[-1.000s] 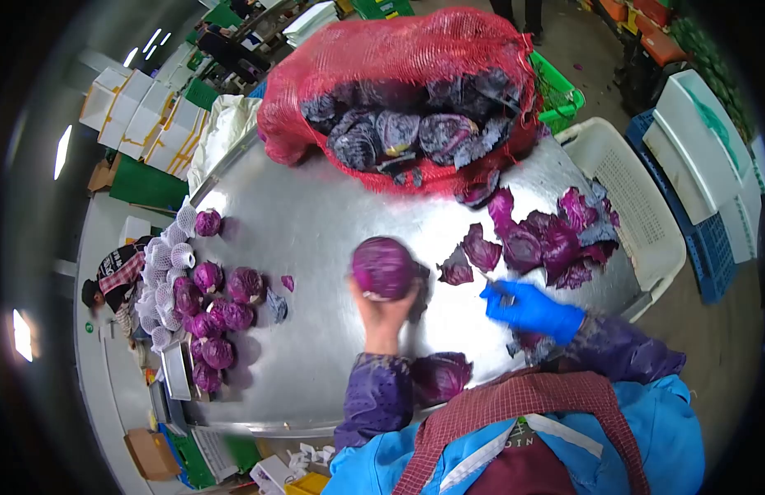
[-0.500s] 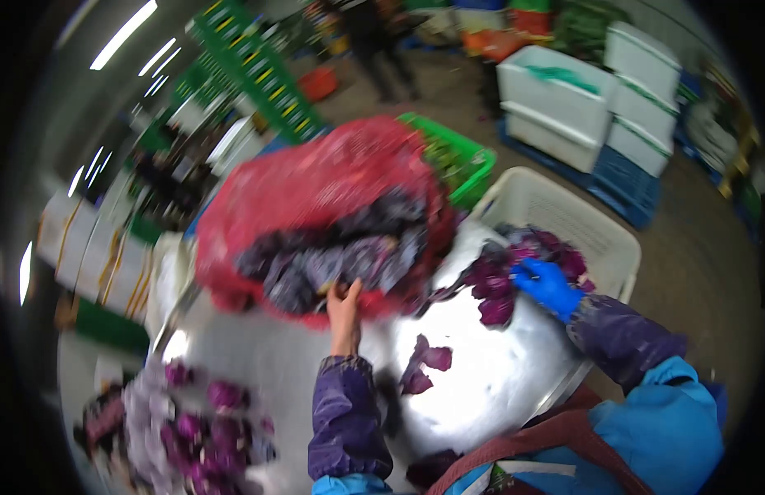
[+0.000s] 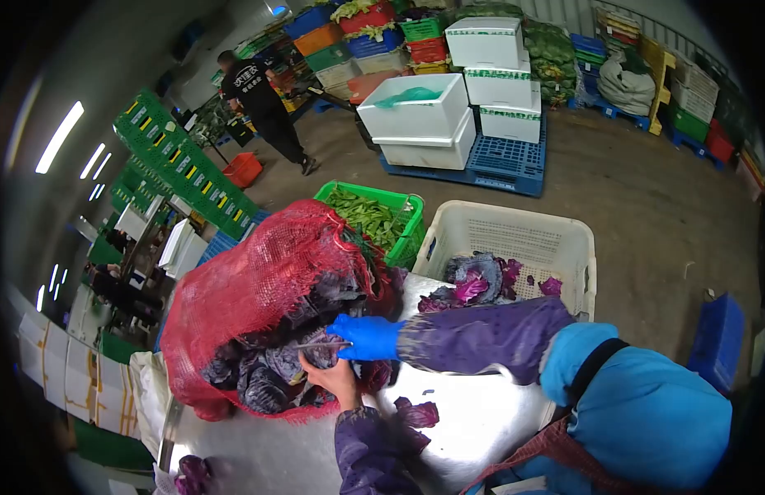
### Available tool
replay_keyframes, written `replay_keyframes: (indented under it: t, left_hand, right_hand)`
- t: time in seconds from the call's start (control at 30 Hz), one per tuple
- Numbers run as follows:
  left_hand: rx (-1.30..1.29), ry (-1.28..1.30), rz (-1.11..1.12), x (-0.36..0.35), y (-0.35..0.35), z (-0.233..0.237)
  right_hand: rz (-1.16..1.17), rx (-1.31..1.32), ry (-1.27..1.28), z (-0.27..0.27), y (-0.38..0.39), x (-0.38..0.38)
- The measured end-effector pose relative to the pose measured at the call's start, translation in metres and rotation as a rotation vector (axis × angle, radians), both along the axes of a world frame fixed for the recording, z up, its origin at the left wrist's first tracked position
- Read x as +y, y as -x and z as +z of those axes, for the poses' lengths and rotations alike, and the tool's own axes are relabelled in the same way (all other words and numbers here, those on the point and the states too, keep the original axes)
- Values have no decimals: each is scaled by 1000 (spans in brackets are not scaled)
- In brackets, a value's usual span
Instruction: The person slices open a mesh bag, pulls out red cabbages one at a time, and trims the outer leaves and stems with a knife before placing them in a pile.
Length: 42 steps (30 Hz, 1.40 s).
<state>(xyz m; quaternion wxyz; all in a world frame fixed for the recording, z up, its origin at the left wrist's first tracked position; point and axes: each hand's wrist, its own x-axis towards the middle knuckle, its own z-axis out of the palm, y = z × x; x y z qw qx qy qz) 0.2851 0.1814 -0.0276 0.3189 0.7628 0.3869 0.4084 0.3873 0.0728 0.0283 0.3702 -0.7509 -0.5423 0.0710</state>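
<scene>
Two hands now meet at the sack's mouth; half a second ago only the bare left hand was there, with the blue-gloved right hand over the heap of loose leaves. Attention has gone from leaves to a fresh head.

Left: bare fingers partly hidden against the head's near side; whether they clamp it, cannot tell. Right: gloved fingers closed on a thin, narrow blade, which crosses the head's upper side.

Directly beyond the bare fingertips, under the blade: the round, dusky purple cabbage, beside other dull-leaved heads in the opening. Around them, the bulging red mesh sack, lying on the shiny metal table.

Nearer the body, a few torn purple leaves on the metal. Right of the sack, the dark and magenta leaf heap is now at and inside the off-white perforated plastic basket. Beyond the sack, a bright green crate of leafy greens.
</scene>
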Motion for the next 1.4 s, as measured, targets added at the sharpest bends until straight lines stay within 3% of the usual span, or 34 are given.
replay_keyframes:
  t: [0.07,0.13,0.17,0.27,0.3,0.4,0.47,0.5,0.53,0.57,0.63,0.67,0.7,0.73,0.77,0.83,0.87,0.93,1.1,1.23,1.37,1.4]
  left_hand:
    - [-18,60,30,-15,7,3]
    - [-35,87,25,-13,11,3]
    - [-41,100,27,-11,13,2]
    - [-60,69,21,-19,25,12]
    - [-57,72,32,-25,32,25]
    - [-77,-4,-80,-47,61,71]
    - [-73,97,-186,-61,82,83]
    - [-69,136,-250,-67,95,84]
    - [-148,268,-309,-73,107,72]
    - [-96,382,-371,-84,119,65]
    - [-148,753,-358,-112,135,53]
    - [-44,819,-335,-122,141,43]
    - [18,792,-342,-134,144,43]
    - [93,474,-343,-133,150,16]
    - [197,337,-310,-141,147,34]
    - [250,230,-289,-142,143,30]
    - [252,228,-279,-142,141,27]
    - [240,181,-275,-139,136,24]
    - [268,247,-226,-136,122,31]
    - [314,282,-158,-134,103,41]
    - [399,295,-123,-135,80,57]
    - [425,316,-99,-134,74,59]
  right_hand:
    - [-58,-10,46,-10,-3,17]
    - [-78,223,414,-3,-11,31]
    - [-72,222,414,-4,-9,32]
    - [6,362,195,-13,2,12]
    - [16,364,200,-8,8,4]
    - [106,397,-143,11,28,-29]
    - [156,442,-248,3,41,-54]
    - [254,677,-239,16,50,-74]
    - [250,729,-182,13,58,-90]
    - [217,765,11,25,65,-110]
    - [251,1094,61,-7,77,-136]
    - [158,1097,327,-10,76,-149]
    - [121,1089,368,-17,78,-159]
    - [93,986,262,-44,80,-168]
    - [61,883,87,-72,83,-174]
    - [44,258,-26,-56,80,-186]
    - [54,260,-27,-53,83,-189]
    - [63,-174,-179,-47,89,-194]
    - [64,-249,17,-34,94,-196]
    - [32,-377,166,-63,80,-185]
    - [45,-318,141,-69,59,-175]
    - [38,-134,240,-66,55,-169]
